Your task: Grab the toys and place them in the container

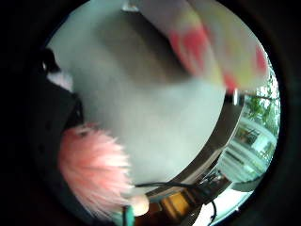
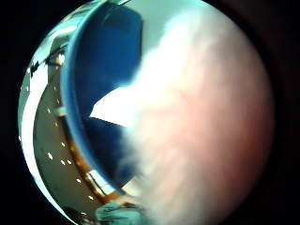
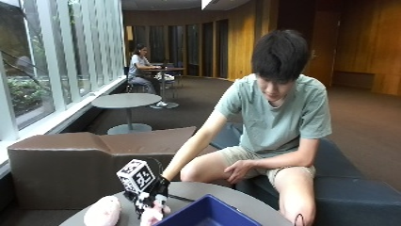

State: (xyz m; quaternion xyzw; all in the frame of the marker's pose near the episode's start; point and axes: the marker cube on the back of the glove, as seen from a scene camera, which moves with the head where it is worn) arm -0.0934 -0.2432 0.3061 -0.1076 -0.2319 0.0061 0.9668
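— What's on the worktop [image 3: 206, 190], taking it from the left?

— A pink plush toy [image 3: 102, 212] lies at the left, not yet collected. Just to its right, the gloved right hand [image 3: 150, 194] is low over the surface with a fluffy pink toy [image 3: 152, 215] showing beneath it. The blue container [image 3: 210, 214] sits right beside that.

— Is the hand actually holding the fluffy one?

— I judge that it is. The toy's pink fur [image 1: 94, 172] sits against the glove in the little-finger view and fills much of the thumb-side view [image 2: 206, 126], so the fingers seem closed round it, though they aren't plainly visible.

— So which step is this?

— Probably carrying a toy to the container; the blue wall [image 2: 105, 70] is right alongside the fur. Next it needs lifting over the rim and letting go inside. A yellow and red toy [image 1: 221, 47] also lies on the worktop.

— Any writing or brands?

— None I can read.
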